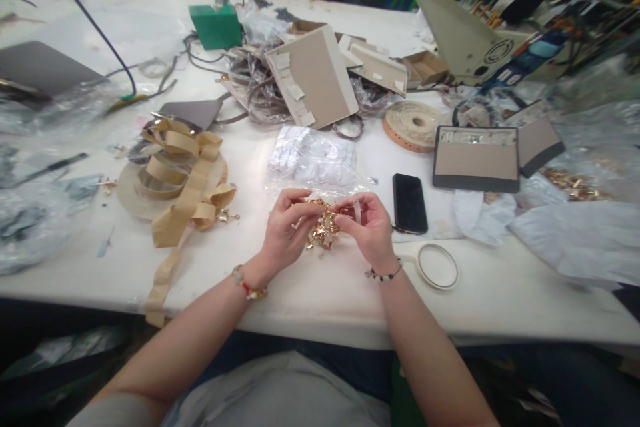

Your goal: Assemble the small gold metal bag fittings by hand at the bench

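Observation:
My left hand [287, 230] and my right hand [371, 230] meet over a small pile of shiny gold metal fittings [324, 235] on the white table. Thumb and fingers of the left hand are pinched on a gold metal fitting. The right hand is also closed, its fingertips on a gold piece at the same spot. A narrow translucent strip [357, 211] stands between the right fingers. The exact shape of the held pieces is too small to make out. Just beyond the hands lies a clear plastic bag [315, 157] with white contents.
Right of my hands are a black phone [410, 203], a tape roll [438, 266] and a grey-beige box piece [476, 159]. At left, tan ribbon [173, 213] hangs over the table's front edge. Beige panels [315, 77] and a green block [216, 27] stand further back.

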`<move>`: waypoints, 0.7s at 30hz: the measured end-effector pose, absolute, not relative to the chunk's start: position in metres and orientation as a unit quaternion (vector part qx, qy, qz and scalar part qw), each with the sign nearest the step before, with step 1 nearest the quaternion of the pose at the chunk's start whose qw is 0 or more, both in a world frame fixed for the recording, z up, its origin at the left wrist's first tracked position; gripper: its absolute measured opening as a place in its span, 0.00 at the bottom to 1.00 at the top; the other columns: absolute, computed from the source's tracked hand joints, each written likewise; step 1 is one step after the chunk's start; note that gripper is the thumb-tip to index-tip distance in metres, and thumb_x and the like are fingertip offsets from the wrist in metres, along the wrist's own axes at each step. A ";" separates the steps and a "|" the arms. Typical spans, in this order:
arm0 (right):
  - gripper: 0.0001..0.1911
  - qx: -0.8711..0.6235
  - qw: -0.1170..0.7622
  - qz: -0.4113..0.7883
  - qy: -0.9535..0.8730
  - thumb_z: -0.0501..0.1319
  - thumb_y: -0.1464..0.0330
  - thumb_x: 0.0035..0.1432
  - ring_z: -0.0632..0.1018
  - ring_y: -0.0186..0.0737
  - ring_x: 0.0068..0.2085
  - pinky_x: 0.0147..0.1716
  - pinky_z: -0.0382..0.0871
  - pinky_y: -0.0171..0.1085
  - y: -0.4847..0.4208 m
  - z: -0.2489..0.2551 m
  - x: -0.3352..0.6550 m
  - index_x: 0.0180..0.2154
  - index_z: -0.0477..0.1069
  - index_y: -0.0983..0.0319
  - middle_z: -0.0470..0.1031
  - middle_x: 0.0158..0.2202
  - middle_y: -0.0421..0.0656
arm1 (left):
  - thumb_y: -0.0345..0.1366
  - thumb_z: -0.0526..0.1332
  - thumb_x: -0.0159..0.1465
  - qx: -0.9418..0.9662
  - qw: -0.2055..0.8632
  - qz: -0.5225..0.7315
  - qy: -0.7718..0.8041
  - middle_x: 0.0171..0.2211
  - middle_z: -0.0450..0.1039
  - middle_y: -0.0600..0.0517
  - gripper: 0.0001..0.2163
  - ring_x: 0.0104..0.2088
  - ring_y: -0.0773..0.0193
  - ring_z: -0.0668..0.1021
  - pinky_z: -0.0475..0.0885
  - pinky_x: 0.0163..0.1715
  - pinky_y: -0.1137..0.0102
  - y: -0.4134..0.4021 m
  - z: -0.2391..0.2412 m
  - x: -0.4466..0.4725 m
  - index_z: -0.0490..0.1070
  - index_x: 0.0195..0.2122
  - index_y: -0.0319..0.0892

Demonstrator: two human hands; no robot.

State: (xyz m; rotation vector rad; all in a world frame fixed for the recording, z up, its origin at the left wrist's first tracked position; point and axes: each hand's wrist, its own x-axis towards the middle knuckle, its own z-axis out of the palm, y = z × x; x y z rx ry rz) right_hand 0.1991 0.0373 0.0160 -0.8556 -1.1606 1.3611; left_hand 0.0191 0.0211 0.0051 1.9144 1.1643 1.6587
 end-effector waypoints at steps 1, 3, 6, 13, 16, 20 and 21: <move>0.20 -0.361 0.544 0.578 -0.490 0.76 0.68 0.48 0.83 0.37 0.39 0.41 0.79 0.37 0.037 0.016 0.199 0.39 0.67 0.57 0.81 0.36 0.37 | 0.30 0.61 0.68 0.681 0.184 0.580 0.408 0.46 0.71 0.48 0.05 0.41 0.66 0.77 0.75 0.38 0.70 0.021 0.005 0.019 0.75 0.41 0.45; 0.22 -0.368 0.534 0.583 -0.489 0.76 0.67 0.47 0.83 0.38 0.38 0.39 0.80 0.38 0.038 0.015 0.200 0.39 0.66 0.57 0.81 0.36 0.38 | 0.30 0.60 0.69 0.688 0.205 0.571 0.398 0.40 0.73 0.50 0.05 0.38 0.66 0.77 0.74 0.37 0.70 0.022 0.005 0.020 0.75 0.40 0.44; 0.24 -0.385 0.527 0.578 -0.490 0.77 0.65 0.46 0.83 0.40 0.38 0.39 0.80 0.39 0.038 0.014 0.200 0.39 0.65 0.56 0.81 0.37 0.39 | 0.31 0.58 0.69 0.687 0.237 0.558 0.400 0.32 0.74 0.52 0.05 0.32 0.67 0.76 0.71 0.33 0.71 0.021 0.005 0.020 0.75 0.40 0.43; 0.23 -0.378 0.537 0.554 -0.511 0.77 0.65 0.46 0.83 0.40 0.40 0.40 0.80 0.38 0.039 0.013 0.200 0.38 0.66 0.56 0.81 0.38 0.39 | 0.34 0.57 0.70 0.661 0.314 0.543 0.412 0.34 0.76 0.51 0.08 0.32 0.66 0.77 0.71 0.33 0.70 0.019 0.003 0.021 0.73 0.47 0.44; 0.23 -0.383 0.533 0.550 -0.517 0.77 0.63 0.46 0.83 0.41 0.41 0.42 0.80 0.41 0.039 0.013 0.201 0.38 0.66 0.56 0.81 0.38 0.40 | 0.35 0.59 0.70 0.636 0.369 0.545 0.402 0.29 0.73 0.55 0.14 0.26 0.69 0.72 0.68 0.28 0.72 0.018 -0.002 0.023 0.65 0.55 0.45; 0.23 -0.377 0.533 0.551 -0.520 0.77 0.63 0.45 0.83 0.41 0.41 0.44 0.80 0.42 0.039 0.013 0.201 0.37 0.66 0.56 0.82 0.38 0.40 | 0.36 0.60 0.69 0.635 0.387 0.537 0.399 0.29 0.72 0.56 0.15 0.25 0.70 0.71 0.64 0.26 0.74 0.017 -0.006 0.023 0.61 0.55 0.45; 0.23 -0.374 0.533 0.552 -0.521 0.77 0.64 0.46 0.83 0.41 0.40 0.44 0.80 0.42 0.038 0.013 0.202 0.37 0.66 0.56 0.82 0.38 0.40 | 0.36 0.60 0.69 0.637 0.385 0.533 0.402 0.29 0.73 0.56 0.15 0.25 0.70 0.71 0.63 0.25 0.74 0.017 -0.006 0.023 0.61 0.55 0.45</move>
